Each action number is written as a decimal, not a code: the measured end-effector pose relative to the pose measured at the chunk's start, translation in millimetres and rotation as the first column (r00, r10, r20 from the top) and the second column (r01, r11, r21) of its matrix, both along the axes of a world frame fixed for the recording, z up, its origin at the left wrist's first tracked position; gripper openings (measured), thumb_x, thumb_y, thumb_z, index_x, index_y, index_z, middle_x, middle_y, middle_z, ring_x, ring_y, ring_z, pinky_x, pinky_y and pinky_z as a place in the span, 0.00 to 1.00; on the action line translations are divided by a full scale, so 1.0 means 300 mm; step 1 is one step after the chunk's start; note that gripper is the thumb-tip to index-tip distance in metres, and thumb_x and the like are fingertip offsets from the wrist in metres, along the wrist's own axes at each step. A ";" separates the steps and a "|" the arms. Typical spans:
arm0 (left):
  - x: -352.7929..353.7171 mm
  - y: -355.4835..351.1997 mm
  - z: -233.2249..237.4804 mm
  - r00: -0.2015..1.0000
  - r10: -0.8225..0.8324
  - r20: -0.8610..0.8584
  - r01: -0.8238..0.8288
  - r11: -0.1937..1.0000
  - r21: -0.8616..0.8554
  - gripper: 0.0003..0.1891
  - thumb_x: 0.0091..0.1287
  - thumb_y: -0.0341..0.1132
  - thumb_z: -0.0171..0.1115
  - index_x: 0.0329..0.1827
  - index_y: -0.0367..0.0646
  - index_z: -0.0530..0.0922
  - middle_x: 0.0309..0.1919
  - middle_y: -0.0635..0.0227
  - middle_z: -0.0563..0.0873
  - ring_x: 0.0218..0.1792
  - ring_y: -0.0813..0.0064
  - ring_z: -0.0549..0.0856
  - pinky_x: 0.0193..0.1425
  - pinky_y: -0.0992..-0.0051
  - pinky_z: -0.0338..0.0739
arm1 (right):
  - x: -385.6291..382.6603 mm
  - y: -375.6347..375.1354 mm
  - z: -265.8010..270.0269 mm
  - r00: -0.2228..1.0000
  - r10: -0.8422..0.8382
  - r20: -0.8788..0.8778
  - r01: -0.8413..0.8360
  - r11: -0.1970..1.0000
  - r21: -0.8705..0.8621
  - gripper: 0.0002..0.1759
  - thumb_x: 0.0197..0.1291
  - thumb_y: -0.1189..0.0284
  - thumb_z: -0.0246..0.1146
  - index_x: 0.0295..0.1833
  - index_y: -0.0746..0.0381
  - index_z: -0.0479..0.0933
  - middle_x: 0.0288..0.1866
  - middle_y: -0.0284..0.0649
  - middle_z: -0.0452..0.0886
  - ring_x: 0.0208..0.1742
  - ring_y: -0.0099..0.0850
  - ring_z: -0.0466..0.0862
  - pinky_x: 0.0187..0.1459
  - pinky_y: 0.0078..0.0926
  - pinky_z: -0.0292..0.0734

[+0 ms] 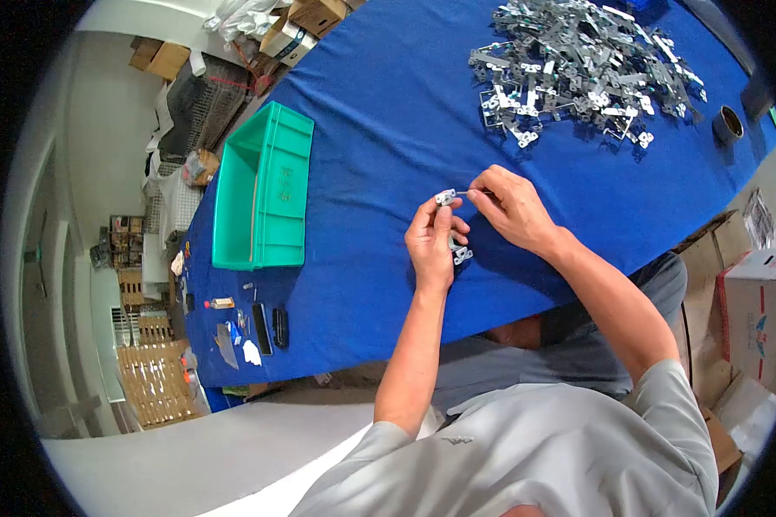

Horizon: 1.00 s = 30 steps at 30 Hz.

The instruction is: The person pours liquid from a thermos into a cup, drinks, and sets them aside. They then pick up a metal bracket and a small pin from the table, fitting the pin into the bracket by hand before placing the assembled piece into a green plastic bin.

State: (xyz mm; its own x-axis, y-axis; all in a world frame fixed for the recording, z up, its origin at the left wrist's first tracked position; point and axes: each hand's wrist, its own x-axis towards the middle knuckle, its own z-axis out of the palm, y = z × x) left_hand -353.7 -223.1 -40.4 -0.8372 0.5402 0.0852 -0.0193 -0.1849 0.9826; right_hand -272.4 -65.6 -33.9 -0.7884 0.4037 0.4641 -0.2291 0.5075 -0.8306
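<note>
My left hand (431, 250) is closed around a small silvery metal bracket (445, 197). One end shows above the thumb, and a pale plate end (463, 255) sticks out below the fingers. To its right, my right hand (516, 211) pinches a thin metal rod (462, 192) between thumb and fingertips. The rod's tip points left and meets the bracket's upper end in this view. Both hands are held over the blue cloth. A large pile of similar metal brackets (578, 73) lies farther off at the upper right.
A green plastic crate (286, 189) stands left on the blue-covered table (371, 112). Near the left front edge lie a small bottle (221, 303), a dark phone-like slab (261, 329) and a black case (280, 328). A dark cup (728, 126) sits at far right, cardboard boxes (757, 314) beside the table.
</note>
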 end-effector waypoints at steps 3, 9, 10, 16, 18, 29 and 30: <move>0.005 0.006 0.008 0.997 0.001 -0.075 -0.006 0.998 -0.068 0.12 0.79 0.34 0.60 0.59 0.38 0.82 0.48 0.62 0.90 0.30 0.82 0.84 0.26 0.85 0.78 | 0.006 0.009 -0.003 1.000 -0.012 0.000 0.012 0.999 -0.034 0.09 0.68 0.70 0.63 0.40 0.65 0.78 0.33 0.47 0.78 0.34 0.46 0.81 0.37 0.42 0.75; 0.004 0.000 -0.006 0.992 -0.010 -0.124 -0.002 0.995 -0.096 0.12 0.79 0.33 0.60 0.59 0.38 0.82 0.48 0.63 0.90 0.30 0.83 0.83 0.25 0.86 0.76 | -0.001 0.004 -0.021 1.000 -0.016 0.001 0.016 1.000 0.026 0.09 0.68 0.70 0.62 0.39 0.65 0.79 0.35 0.49 0.81 0.37 0.49 0.83 0.39 0.46 0.77; 0.004 0.000 -0.002 0.992 -0.014 -0.123 0.002 0.995 -0.102 0.13 0.79 0.33 0.61 0.60 0.37 0.82 0.47 0.64 0.89 0.30 0.85 0.83 0.26 0.86 0.76 | -0.004 0.006 -0.025 1.000 -0.010 -0.014 0.010 1.000 0.020 0.09 0.68 0.70 0.62 0.39 0.66 0.79 0.34 0.48 0.80 0.36 0.48 0.82 0.38 0.44 0.76; 0.004 -0.014 -0.006 0.991 -0.054 -0.122 0.036 0.988 -0.151 0.14 0.77 0.31 0.63 0.62 0.37 0.82 0.44 0.68 0.88 0.30 0.87 0.81 0.27 0.86 0.74 | -0.001 0.005 -0.025 0.999 -0.027 0.042 0.024 0.997 0.067 0.08 0.67 0.71 0.65 0.39 0.67 0.79 0.33 0.46 0.79 0.34 0.45 0.80 0.37 0.41 0.75; 0.000 -0.016 -0.010 0.986 -0.077 -0.145 0.050 0.982 -0.182 0.15 0.76 0.30 0.64 0.62 0.37 0.81 0.45 0.65 0.88 0.29 0.85 0.82 0.28 0.85 0.74 | 0.007 -0.001 -0.016 0.996 -0.037 0.075 0.029 0.994 0.107 0.08 0.66 0.71 0.65 0.39 0.66 0.79 0.33 0.45 0.80 0.35 0.46 0.80 0.38 0.42 0.75; 0.023 0.002 0.002 0.992 0.070 -0.101 -0.088 0.978 -0.187 0.19 0.75 0.31 0.66 0.66 0.35 0.81 0.40 0.68 0.88 0.29 0.86 0.80 0.30 0.84 0.73 | 0.002 0.015 -0.030 0.997 -0.001 0.077 -0.007 0.995 0.099 0.05 0.65 0.73 0.64 0.40 0.65 0.81 0.35 0.48 0.83 0.40 0.51 0.84 0.42 0.47 0.78; 0.020 -0.001 -0.003 0.989 0.078 -0.126 -0.103 0.974 -0.202 0.19 0.75 0.31 0.66 0.66 0.35 0.81 0.39 0.68 0.89 0.29 0.86 0.80 0.29 0.84 0.73 | 0.003 0.016 -0.028 0.997 0.025 0.079 -0.029 0.998 0.050 0.05 0.65 0.74 0.64 0.41 0.65 0.81 0.35 0.49 0.84 0.40 0.51 0.84 0.42 0.47 0.78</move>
